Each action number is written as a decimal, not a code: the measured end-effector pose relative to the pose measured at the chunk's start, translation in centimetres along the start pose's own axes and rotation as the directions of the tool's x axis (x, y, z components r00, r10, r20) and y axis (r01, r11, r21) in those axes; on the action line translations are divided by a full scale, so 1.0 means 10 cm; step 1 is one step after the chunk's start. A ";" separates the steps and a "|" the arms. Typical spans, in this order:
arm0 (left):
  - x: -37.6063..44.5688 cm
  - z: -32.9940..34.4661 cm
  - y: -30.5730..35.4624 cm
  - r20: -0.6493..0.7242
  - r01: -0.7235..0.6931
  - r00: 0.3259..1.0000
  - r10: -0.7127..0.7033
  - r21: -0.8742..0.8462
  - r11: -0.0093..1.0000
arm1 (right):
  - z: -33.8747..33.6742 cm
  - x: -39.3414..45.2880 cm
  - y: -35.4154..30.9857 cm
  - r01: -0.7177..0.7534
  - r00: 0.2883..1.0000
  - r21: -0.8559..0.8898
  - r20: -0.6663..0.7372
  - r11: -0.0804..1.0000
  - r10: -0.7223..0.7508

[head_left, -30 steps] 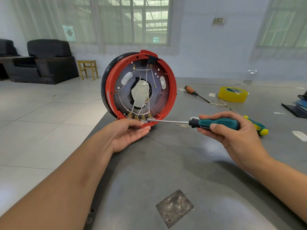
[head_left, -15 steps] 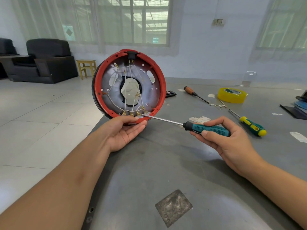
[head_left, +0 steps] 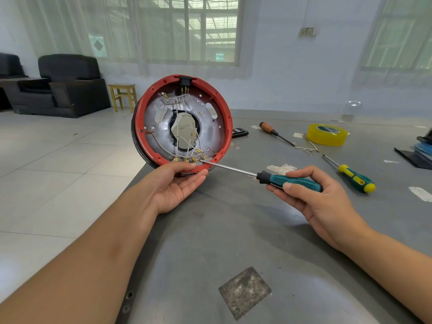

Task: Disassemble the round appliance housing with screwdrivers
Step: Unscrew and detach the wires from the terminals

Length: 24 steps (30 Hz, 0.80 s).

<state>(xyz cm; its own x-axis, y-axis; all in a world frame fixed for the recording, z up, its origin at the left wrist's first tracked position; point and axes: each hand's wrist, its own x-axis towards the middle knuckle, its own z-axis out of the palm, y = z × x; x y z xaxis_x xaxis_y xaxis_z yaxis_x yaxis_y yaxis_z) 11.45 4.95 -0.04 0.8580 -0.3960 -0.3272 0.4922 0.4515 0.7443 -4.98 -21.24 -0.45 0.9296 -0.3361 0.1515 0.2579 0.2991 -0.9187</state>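
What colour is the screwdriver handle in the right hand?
Teal and black handle, gripped by the right hand; head view.

Both forearms are showing bare all the way up from the bottom corners, no sleeves coming into view. The left hand (head_left: 177,185) is wearing no glove, ring or watch; the right hand (head_left: 313,202) is going just as bare, its wrist unbanded and its thumbnail showing short and unpainted.
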 end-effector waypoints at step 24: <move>-0.02 0.02 -0.04 0.020 0.017 1.000 -0.018 0.071 0.997 | -0.45 0.22 -0.19 0.016 0.977 -0.652 0.173 0.758 0.128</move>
<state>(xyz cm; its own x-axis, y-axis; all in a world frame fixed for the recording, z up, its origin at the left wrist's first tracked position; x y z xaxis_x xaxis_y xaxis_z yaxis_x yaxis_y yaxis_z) 11.07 4.71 -0.15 0.8458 -0.4203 -0.3287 0.4948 0.3872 0.7780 -4.59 -26.53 0.00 0.9863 -0.1354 0.0937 0.0390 -0.3607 -0.9319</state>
